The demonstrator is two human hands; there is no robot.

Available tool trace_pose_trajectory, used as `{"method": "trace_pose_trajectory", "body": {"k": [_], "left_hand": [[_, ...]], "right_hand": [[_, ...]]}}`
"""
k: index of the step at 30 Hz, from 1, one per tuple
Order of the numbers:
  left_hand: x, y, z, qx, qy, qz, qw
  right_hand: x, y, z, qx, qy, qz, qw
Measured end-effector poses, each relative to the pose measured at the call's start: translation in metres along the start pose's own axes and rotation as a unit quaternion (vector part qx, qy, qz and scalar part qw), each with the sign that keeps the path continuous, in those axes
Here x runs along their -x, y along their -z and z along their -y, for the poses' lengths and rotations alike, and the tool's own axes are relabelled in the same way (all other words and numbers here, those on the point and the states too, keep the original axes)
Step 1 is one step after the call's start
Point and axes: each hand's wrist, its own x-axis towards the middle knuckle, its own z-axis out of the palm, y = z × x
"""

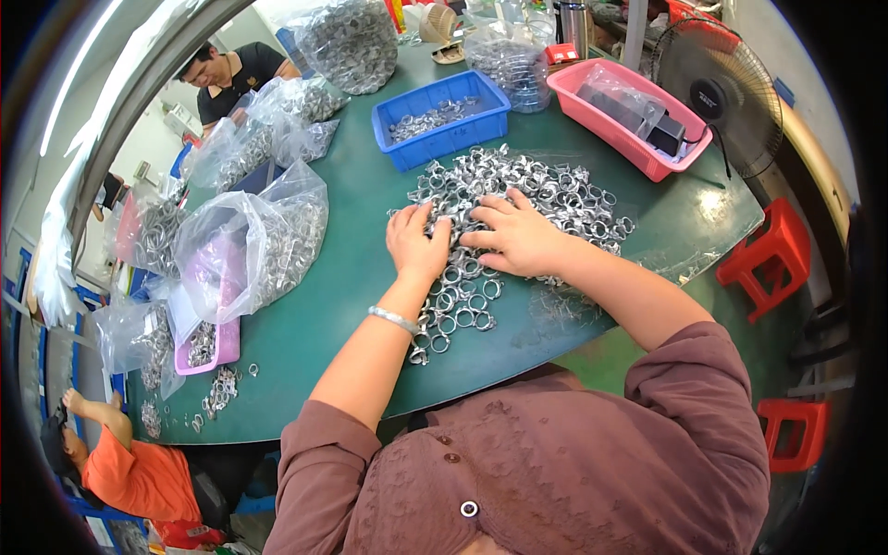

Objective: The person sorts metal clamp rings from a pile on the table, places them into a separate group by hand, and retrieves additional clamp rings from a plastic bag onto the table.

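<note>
A broad heap of silvery metal ring clamps, looking like hose clamps, lies on the green table in front of me. My left hand rests on the heap's left side, its fingers bent and a little apart over the rings. Close beside it, my right hand lies palm down on the middle of the heap with its fingers spread. Neither hand visibly grips a ring, though the rings under both palms are hidden. Looser clamps trail toward the table's near edge, between my forearms.
Beyond the heap stand a blue tray with some clamps and a pink basket. Filled plastic bags and a purple bin crowd the left. A fan and red stools are at right. Two people sit left.
</note>
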Motion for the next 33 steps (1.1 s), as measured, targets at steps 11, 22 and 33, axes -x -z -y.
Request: {"method": "trace_pose_trajectory", "body": {"k": [11,22,33], "left_hand": [[-0.016,0.038,0.022,0.262,0.024,0.089,0.961],[0.045,0.129,0.015,0.149,-0.025,0.140,0.979],[0.107,0.350,-0.185,0.473,-0.454,0.622,0.427]], "right_hand": [[-0.013,-0.013,0.130,-0.131,0.305,-0.075,0.940],[-0.006,-0.020,0.069,0.044,0.163,-0.043,0.985],[0.008,0.022,0.062,-0.121,0.094,-0.068,0.986]]}}
